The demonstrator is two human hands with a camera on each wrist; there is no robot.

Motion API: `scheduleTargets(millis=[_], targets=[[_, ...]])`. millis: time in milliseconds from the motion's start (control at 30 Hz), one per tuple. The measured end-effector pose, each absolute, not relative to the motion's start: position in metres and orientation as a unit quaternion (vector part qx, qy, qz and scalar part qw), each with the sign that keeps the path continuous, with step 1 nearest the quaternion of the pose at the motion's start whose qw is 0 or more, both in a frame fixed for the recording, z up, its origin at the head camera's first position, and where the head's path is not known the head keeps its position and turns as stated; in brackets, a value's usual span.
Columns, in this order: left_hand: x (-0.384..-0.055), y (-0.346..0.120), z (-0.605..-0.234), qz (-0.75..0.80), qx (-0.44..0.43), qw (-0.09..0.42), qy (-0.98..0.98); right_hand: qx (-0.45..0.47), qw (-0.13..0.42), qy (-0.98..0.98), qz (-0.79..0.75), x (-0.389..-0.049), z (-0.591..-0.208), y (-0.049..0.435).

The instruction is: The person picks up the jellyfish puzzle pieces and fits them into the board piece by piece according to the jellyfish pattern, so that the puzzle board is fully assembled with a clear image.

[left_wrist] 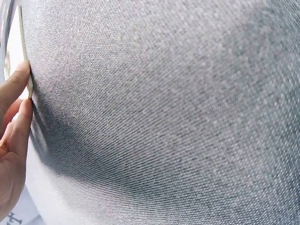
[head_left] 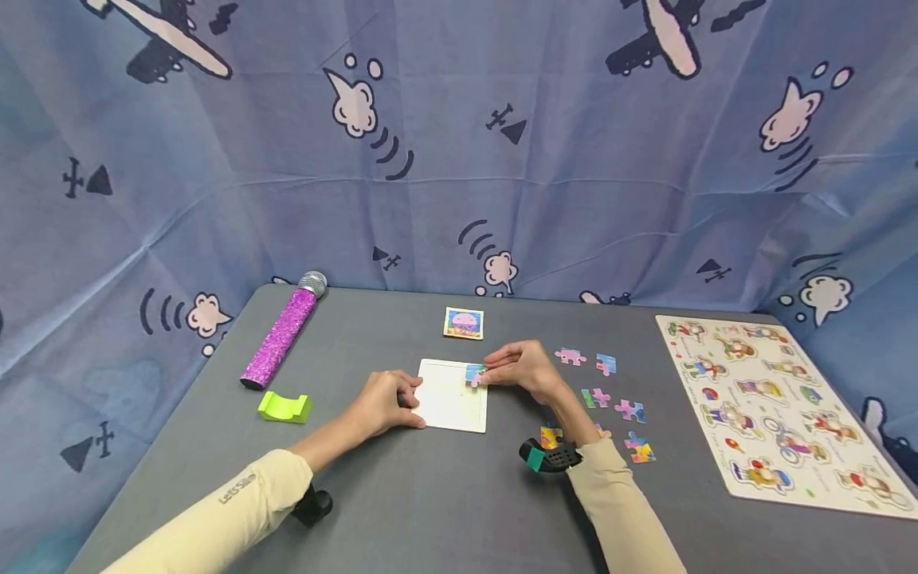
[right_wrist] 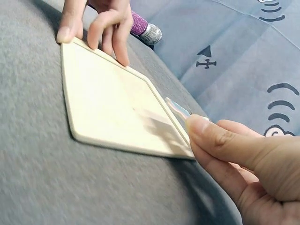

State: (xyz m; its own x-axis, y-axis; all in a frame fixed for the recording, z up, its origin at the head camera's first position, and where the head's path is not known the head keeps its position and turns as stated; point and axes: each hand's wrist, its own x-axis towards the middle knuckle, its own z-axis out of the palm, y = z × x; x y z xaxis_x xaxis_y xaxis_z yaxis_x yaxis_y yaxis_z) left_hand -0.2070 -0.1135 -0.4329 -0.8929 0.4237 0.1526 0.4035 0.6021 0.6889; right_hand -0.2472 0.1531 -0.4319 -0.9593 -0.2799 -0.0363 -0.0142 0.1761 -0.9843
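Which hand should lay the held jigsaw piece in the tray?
Probably the right hand: it pinches the jigsaw piece over the white tray, while the left hand holds the tray's left edge.

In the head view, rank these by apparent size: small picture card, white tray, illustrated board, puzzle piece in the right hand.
1. Illustrated board
2. White tray
3. Small picture card
4. Puzzle piece in the right hand

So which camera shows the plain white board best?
The right wrist view: the plain white board looks biggest there, raised rim showing, though the right hand hides a bit. The head view shows it smaller, from above, with a puzzle piece over one corner. The left wrist view catches only a sliver by the left hand.
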Motion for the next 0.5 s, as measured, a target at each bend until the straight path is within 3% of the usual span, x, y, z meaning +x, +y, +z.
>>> scheduleTargets(millis=[500], targets=[[-0.206, -0.113, -0.431, 0.379, 0.230, 0.013, 0.896, -0.093, 0.097, 0.747, -0.651, -0.245, -0.435, 0.128]])
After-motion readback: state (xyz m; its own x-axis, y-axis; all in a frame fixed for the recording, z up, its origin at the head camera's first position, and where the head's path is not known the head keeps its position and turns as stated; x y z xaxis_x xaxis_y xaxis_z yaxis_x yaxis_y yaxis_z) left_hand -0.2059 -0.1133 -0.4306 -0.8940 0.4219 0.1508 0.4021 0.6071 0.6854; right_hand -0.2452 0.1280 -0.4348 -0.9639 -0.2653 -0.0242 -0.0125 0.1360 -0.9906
